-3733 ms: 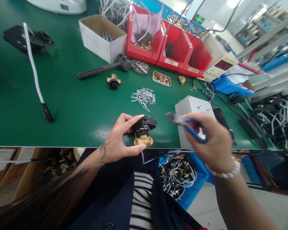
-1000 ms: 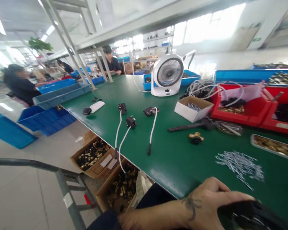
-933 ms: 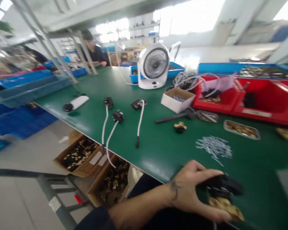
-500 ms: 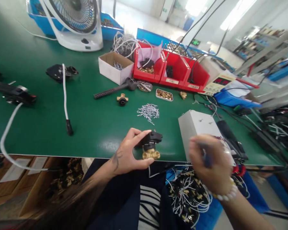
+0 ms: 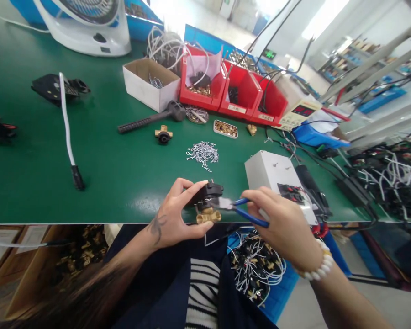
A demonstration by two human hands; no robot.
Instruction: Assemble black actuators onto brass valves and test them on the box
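Near the front edge of the green table, my left hand (image 5: 180,212) grips a valve with a black actuator head (image 5: 210,189) and a brass body (image 5: 208,216), thumb below and fingers on top. My right hand (image 5: 277,224) is closed around blue-handled pliers (image 5: 241,210). The jaws reach the valve's neck between black head and brass body; whether they are clamped on a part there is hidden. A pile of silver hairpin clips (image 5: 202,154) lies just beyond the valve.
Beyond the clips are a brass fitting (image 5: 163,135), a black mallet-like tool (image 5: 154,118), a tray of small brass parts (image 5: 225,129), a white box (image 5: 150,91) and red bins (image 5: 238,93). A grey box (image 5: 263,169) stands right; a fan (image 5: 89,36) stands back left.
My right hand has swung left from beside the grey box, bringing the pliers' jaws to the valve. My left hand still holds the valve. The whole view has shifted slightly.
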